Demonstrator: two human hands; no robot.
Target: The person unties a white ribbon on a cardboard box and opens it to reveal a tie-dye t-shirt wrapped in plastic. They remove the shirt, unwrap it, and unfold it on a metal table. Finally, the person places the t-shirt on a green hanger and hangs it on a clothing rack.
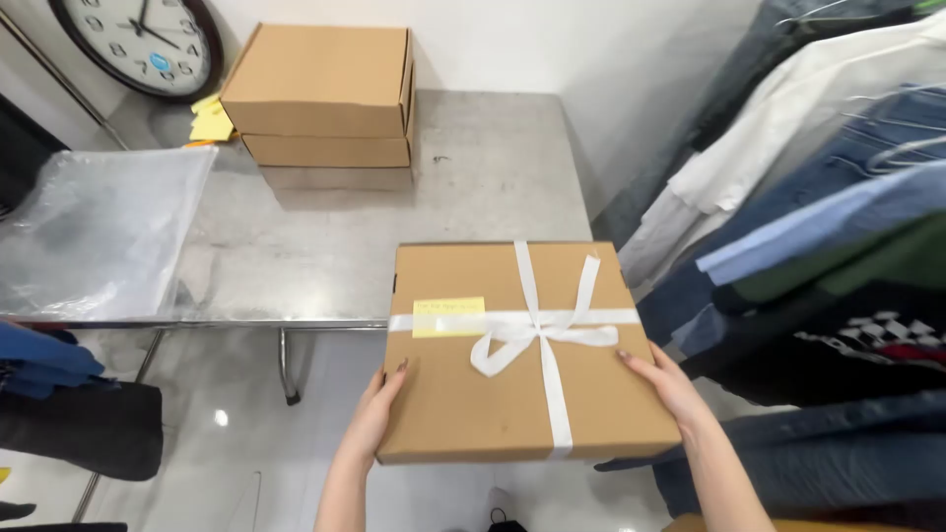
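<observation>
I hold a flat brown cardboard box [463, 394] tied with a white ribbon [537, 330] knotted in a bow on top. A yellow sticky note [448, 317] sits on its lid under the ribbon. My left hand [376, 414] grips the box's left edge, my right hand [665, 384] its right edge. The box's far part hangs over the near edge of a grey metal table [325, 256]; its near part is over the floor.
Two stacked brown cardboard boxes [325, 94] stand at the table's back, yellow notes [211, 120] beside them. A clear plastic bag [94, 232] lies at the left. A wall clock [138, 39] leans at the far left. Hanging clothes [818, 227] crowd the right.
</observation>
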